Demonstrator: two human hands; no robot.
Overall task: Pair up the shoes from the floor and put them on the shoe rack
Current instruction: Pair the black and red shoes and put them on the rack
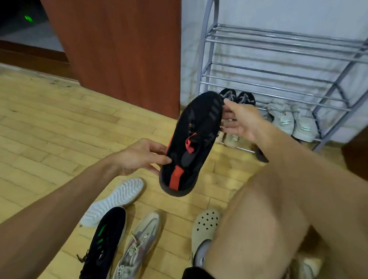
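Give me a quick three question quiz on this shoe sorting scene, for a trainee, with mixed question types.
1. True or false: the top shelf of the shoe rack holds a pair of shoes.
2. Which hand has its grip on the heel end of the black and red shoe? A) left hand B) right hand
3. Fill in: the black shoe on the floor has ____ stripes.

Key: 1 false; 2 A; 3 green
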